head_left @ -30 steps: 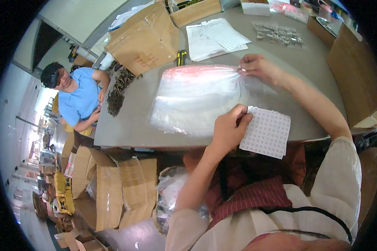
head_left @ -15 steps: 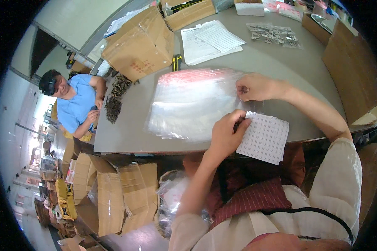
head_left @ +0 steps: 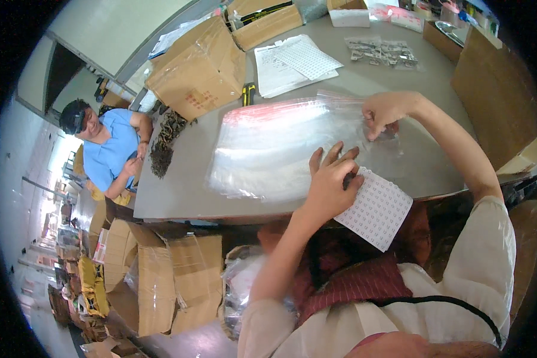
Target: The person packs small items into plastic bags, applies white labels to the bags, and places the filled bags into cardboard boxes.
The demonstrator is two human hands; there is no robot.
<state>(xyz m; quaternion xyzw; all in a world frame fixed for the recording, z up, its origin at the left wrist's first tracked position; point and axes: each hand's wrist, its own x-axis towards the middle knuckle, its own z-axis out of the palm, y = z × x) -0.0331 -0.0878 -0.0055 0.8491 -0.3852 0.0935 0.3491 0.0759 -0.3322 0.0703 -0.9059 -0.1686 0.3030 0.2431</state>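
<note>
My left hand (head_left: 333, 186) holds a white sheet of small printed stickers (head_left: 379, 210) between thumb and bent fingers, its other fingers spread toward the bags. The sheet hangs over the table's near edge. Before it lies a stack of clear plastic bags (head_left: 268, 152) with a pinkish-red band along the far edge. My right hand (head_left: 389, 114) is closed, fingertips down, on a clear plastic bag (head_left: 389, 146) that juts out to the right of the stack. The fingertips are partly hidden.
On the grey table (head_left: 423, 89) are more sticker sheets (head_left: 307, 56), a yellow-black cutter (head_left: 248, 93), bagged metal parts (head_left: 382, 52), a cardboard box (head_left: 200, 68) and dark small parts (head_left: 164, 146). A cardboard box (head_left: 495, 89) stands right. A person in blue (head_left: 110, 143) works at left.
My right hand has moved right, and one bag now sticks out from the stack beneath it. My left hand has spread some fingers, and the sticker sheet has tilted.
</note>
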